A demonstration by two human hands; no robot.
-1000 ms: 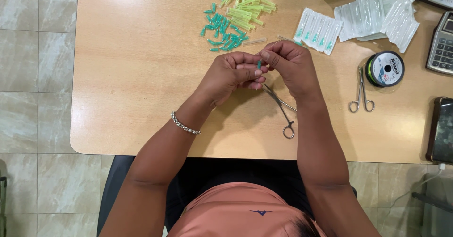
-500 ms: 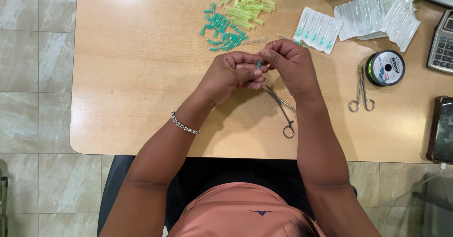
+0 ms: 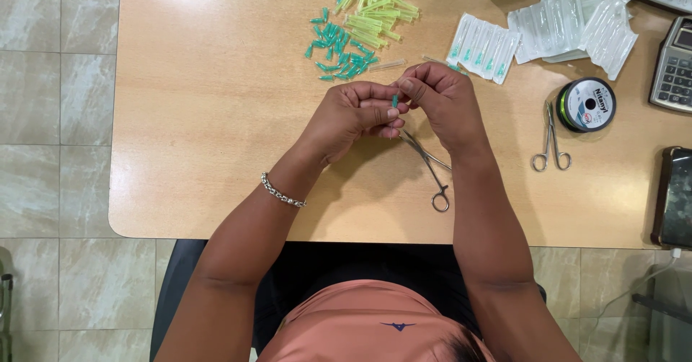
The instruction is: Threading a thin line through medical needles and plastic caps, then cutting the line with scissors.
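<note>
I hold both hands together above the middle of the tabletop point(image 3: 202, 102). My left hand point(image 3: 349, 117) and my right hand point(image 3: 440, 102) meet at the fingertips, and between them they pinch a small teal cap point(image 3: 395, 101), which stands roughly upright in the grip. Which hand bears it more I cannot tell. A bracelet point(image 3: 282, 191) sits on my left wrist.

Just under my right hand lie forceps point(image 3: 431, 171) on the wood, ring handle toward me. Beyond my hands is a scatter of teal caps point(image 3: 339, 50), and behind it a heap of yellow-green tubes point(image 3: 375, 9). To the right of those lie clear blister packs point(image 3: 484, 45). Farther right are scissors point(image 3: 551, 142) beside a spool point(image 3: 587, 104) of thread, with a calculator point(image 3: 674, 66) at the edge.
</note>
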